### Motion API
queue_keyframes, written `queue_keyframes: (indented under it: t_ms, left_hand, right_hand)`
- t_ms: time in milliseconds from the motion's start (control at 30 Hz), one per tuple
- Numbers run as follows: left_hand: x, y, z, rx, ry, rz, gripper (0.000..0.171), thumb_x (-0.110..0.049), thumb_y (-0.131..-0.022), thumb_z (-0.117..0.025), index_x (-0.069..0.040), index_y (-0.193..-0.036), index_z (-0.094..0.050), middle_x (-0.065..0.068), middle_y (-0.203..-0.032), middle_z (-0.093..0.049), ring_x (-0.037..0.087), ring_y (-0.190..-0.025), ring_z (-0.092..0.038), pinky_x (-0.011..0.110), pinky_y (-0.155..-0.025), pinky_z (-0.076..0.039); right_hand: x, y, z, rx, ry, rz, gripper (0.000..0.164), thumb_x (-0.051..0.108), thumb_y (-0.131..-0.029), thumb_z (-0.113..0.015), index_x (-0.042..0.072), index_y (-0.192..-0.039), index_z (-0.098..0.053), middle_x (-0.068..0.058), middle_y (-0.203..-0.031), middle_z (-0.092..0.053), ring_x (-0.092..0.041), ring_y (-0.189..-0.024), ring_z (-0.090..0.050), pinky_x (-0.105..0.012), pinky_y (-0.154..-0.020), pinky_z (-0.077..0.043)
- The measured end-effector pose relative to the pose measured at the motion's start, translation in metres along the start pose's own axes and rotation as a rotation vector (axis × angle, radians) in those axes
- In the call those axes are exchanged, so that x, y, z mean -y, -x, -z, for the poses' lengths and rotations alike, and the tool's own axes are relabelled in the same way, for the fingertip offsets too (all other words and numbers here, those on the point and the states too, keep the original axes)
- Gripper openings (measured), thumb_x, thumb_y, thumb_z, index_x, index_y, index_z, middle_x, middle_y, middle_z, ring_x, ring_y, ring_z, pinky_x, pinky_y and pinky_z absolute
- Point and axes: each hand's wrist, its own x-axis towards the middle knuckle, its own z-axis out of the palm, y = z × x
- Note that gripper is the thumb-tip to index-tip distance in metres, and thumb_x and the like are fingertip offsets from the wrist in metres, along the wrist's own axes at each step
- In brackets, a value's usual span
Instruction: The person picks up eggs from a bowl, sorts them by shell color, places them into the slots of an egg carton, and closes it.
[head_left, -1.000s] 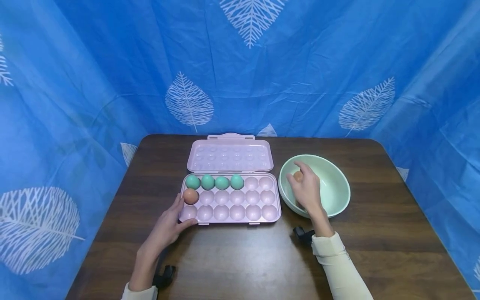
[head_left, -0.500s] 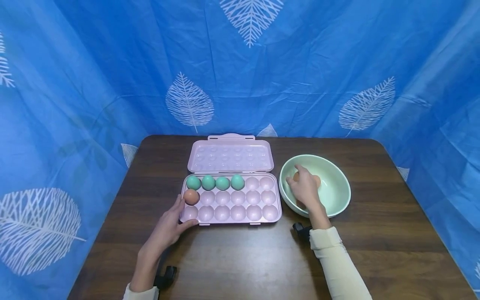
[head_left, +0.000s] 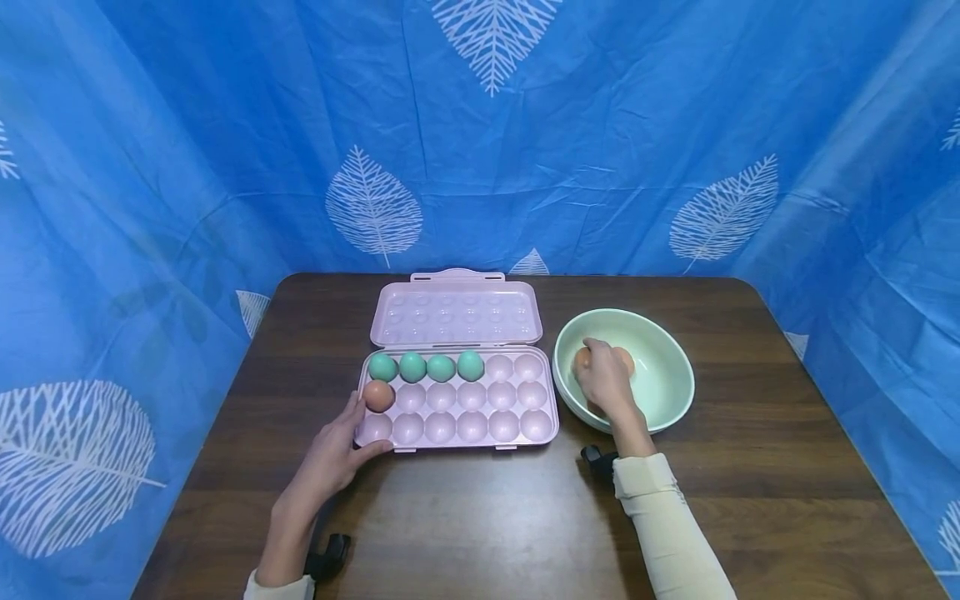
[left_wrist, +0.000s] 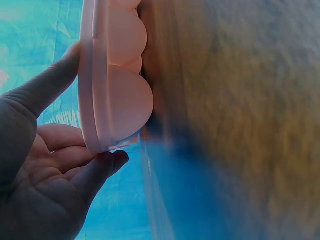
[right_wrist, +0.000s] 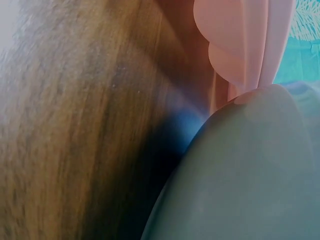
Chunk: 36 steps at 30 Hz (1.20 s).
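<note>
A pale pink egg tray [head_left: 459, 448] lies with its lid opened back. Several green eggs [head_left: 412, 367] fill part of its far row, and one brown egg [head_left: 378, 396] sits at the left of the middle row. My left hand [head_left: 330, 446] holds the tray's near left corner, thumb [left_wrist: 52, 82] along the front rim and fingers at the side. Inside the light green bowl [head_left: 670, 379], my right hand [head_left: 606, 377] has its fingers curled at a brown egg [head_left: 581, 358], partly covering it. Another brown egg [head_left: 623, 360] shows just right of that hand. The right wrist view shows the bowl's outer wall [right_wrist: 240, 170], not the hand.
The bowl stands close to the tray's right end on a dark wooden table [head_left: 480, 517]. The opened lid [head_left: 457, 312] lies behind the tray. A blue leaf-print curtain [head_left: 480, 183] hangs behind the table and at both sides.
My right hand has lowered into the bowl, and its spread fingers have drawn in over the egg. An egg to its right has come into view. The left hand stays on the tray.
</note>
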Motion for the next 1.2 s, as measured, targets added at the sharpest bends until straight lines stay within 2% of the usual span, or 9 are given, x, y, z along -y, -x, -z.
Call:
queue_keyframes:
  t_ms: [333,567,733,833,933,1067,1200]
  left_hand:
    - [0.0,-0.001,0.001,0.002,0.003,-0.002,0.096,-0.038,-0.087,-0.075,0.007,-0.152,-0.022,0.028,-0.159,-0.011,0.047,-0.142,-0.022,0.058,-0.11,-0.026]
    - [-0.002,0.0,0.003,0.002,0.012,-0.008,0.095,-0.035,-0.087,-0.076,0.006,-0.153,-0.02,0.028,-0.159,-0.012,0.047,-0.142,-0.022,0.058,-0.109,-0.026]
    - [-0.003,0.0,0.003,-0.001,0.013,-0.01,0.095,-0.036,-0.087,-0.076,0.004,-0.154,-0.02,0.027,-0.16,-0.012,0.046,-0.143,-0.022,0.057,-0.11,-0.026]
    - [-0.004,-0.001,0.003,0.005,0.013,-0.015,0.096,-0.039,-0.087,-0.075,0.004,-0.154,-0.021,0.027,-0.16,-0.012,0.046,-0.142,-0.022,0.058,-0.109,-0.026]
    - [-0.004,0.0,0.005,0.01,0.011,-0.011,0.097,-0.041,-0.087,-0.075,0.005,-0.153,-0.021,0.027,-0.159,-0.012,0.047,-0.142,-0.022,0.058,-0.109,-0.026]
    - [-0.003,0.0,0.006,0.006,0.007,-0.01,0.097,-0.039,-0.087,-0.075,0.005,-0.153,-0.02,0.027,-0.16,-0.012,0.046,-0.142,-0.023,0.058,-0.109,-0.028]
    - [-0.002,-0.001,0.005,0.003,0.008,-0.012,0.097,-0.039,-0.087,-0.075,0.004,-0.154,-0.019,0.026,-0.16,-0.012,0.046,-0.142,-0.024,0.057,-0.108,-0.029]
  right_hand:
    - [-0.001,0.0,-0.001,0.015,0.042,-0.024,0.047,0.003,-0.086,-0.059,-0.015,-0.13,-0.053,-0.033,-0.126,-0.057,-0.049,-0.115,-0.055,-0.056,-0.097,-0.044]
    - [0.0,0.002,0.0,-0.045,0.001,0.01,0.046,0.006,-0.085,-0.061,-0.013,-0.127,-0.057,-0.031,-0.123,-0.06,-0.046,-0.111,-0.058,-0.054,-0.094,-0.046]
    - [0.003,0.005,0.001,-0.157,-0.139,0.02,0.045,0.009,-0.084,-0.067,-0.007,-0.126,-0.061,-0.026,-0.122,-0.063,-0.04,-0.104,-0.062,-0.051,-0.088,-0.047]
    - [0.006,0.007,0.003,-0.242,-0.278,0.033,0.043,0.01,-0.084,-0.07,-0.004,-0.124,-0.064,-0.022,-0.121,-0.065,-0.036,-0.105,-0.065,-0.046,-0.09,-0.05]
    - [0.01,0.008,0.003,-0.279,-0.444,0.061,0.042,0.009,-0.085,-0.071,-0.003,-0.124,-0.064,-0.02,-0.123,-0.065,-0.034,-0.111,-0.064,-0.039,-0.091,-0.053]
    - [0.015,0.01,0.003,-0.25,-0.614,0.113,0.04,0.007,-0.089,-0.07,-0.004,-0.126,-0.063,-0.019,-0.126,-0.063,-0.032,-0.119,-0.059,-0.031,-0.092,-0.052]
    - [0.032,0.021,0.008,-0.144,-0.716,0.169,0.043,0.003,-0.092,-0.068,-0.009,-0.131,-0.057,-0.024,-0.132,-0.058,-0.034,-0.126,-0.053,-0.032,-0.097,-0.049]
